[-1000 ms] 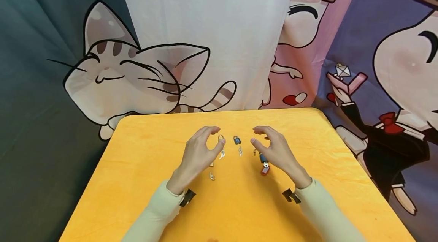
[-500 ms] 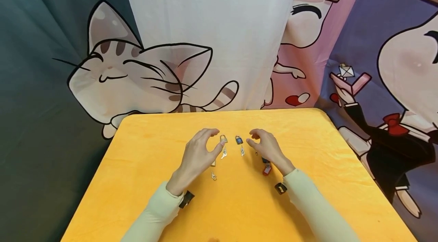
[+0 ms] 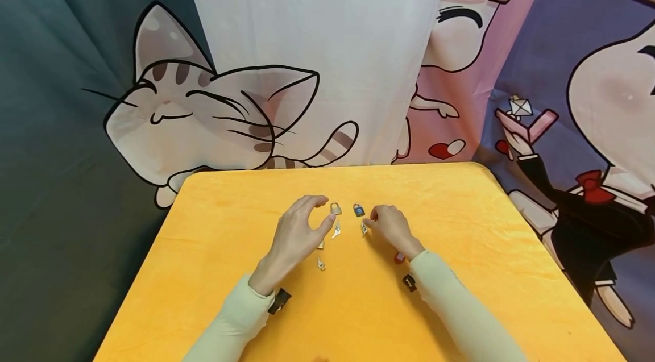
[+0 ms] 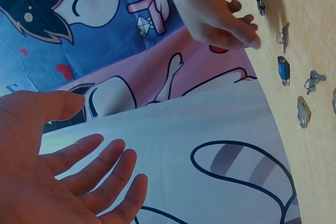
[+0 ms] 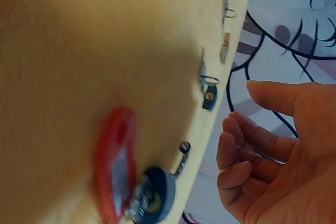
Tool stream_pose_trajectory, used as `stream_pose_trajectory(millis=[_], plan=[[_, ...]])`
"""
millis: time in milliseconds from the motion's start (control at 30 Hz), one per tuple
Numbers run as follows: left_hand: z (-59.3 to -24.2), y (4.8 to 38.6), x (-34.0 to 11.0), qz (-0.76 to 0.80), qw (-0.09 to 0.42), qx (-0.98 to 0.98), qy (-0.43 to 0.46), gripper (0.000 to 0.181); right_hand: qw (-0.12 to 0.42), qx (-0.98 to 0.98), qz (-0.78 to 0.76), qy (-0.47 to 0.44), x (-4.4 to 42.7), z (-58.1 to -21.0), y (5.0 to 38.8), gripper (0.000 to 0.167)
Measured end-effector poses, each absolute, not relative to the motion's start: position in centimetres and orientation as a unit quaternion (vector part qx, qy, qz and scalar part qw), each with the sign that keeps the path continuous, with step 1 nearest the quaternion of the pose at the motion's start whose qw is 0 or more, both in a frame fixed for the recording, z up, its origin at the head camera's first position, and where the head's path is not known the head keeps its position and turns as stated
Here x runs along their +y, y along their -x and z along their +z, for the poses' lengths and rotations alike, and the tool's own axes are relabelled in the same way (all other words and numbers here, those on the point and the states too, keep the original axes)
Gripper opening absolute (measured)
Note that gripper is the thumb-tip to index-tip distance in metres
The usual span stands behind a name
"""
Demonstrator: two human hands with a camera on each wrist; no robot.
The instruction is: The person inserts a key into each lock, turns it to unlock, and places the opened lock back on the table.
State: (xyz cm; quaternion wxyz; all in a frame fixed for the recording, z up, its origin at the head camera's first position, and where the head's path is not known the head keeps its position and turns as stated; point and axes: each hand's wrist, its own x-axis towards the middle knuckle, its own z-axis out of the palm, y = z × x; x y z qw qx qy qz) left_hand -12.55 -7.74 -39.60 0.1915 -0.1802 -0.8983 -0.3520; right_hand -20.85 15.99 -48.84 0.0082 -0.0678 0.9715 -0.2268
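My left hand [image 3: 297, 231] hovers with thumb and fingers apart, holding nothing; the left wrist view shows its spread fingers [image 4: 107, 177]. Just beyond its thumb lie a brass-coloured padlock [image 3: 336, 210] and a small key set [image 3: 336, 231]. My right hand [image 3: 393, 231] is above the table near a blue padlock [image 3: 359, 210] and its keys [image 3: 364, 228]. In the right wrist view, its fingers [image 5: 268, 140] are loosely bent, with nothing between them. Under that hand lie a second blue padlock [image 5: 160, 192] with its shackle swung out and a red tag [image 5: 114, 161] beside it.
Another padlock [image 3: 320, 245], partly hidden by my left hand, and a set of keys [image 3: 320, 263] lie nearer on the yellow tabletop [image 3: 245, 197]. A printed cloth backdrop [image 3: 317, 21] hangs behind the table's far edge.
My right hand has moved left and nearer, from over the second blue padlock to beside the other blue padlock's keys. The left hand has stayed almost still.
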Motion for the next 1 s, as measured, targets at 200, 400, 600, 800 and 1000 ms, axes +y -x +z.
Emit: stream_pose_trajectory(millis=[200, 400, 600, 800, 1000], plan=[[-39.8, 12.6, -7.7, -0.351, 0.196, -0.898, 0.18, 0.033, 0.037, 0.967, -0.247, 0.046, 15.0, -49.9, 21.1, 0.025], [-39.9, 12.8, -7.6, -0.353, 0.197, -0.898, 0.176, 0.032, 0.049, 0.969, -0.24, 0.034, 14.6, -50.8, 21.4, 0.029], [-40.0, 12.7, -7.6, -0.355, 0.199, -0.897, 0.174, 0.031, 0.052, 0.97, -0.235, 0.039, 14.6, -50.8, 21.4, 0.02], [-40.1, 12.8, -7.6, -0.355, 0.199, -0.897, 0.173, 0.032, 0.07, 0.969, -0.234, 0.036, 14.7, -50.7, 21.5, 0.019], [-40.3, 12.9, -7.6, -0.356, 0.199, -0.897, 0.173, 0.031, 0.084, 0.97, -0.226, 0.022, 14.5, -50.6, 21.7, 0.022]])
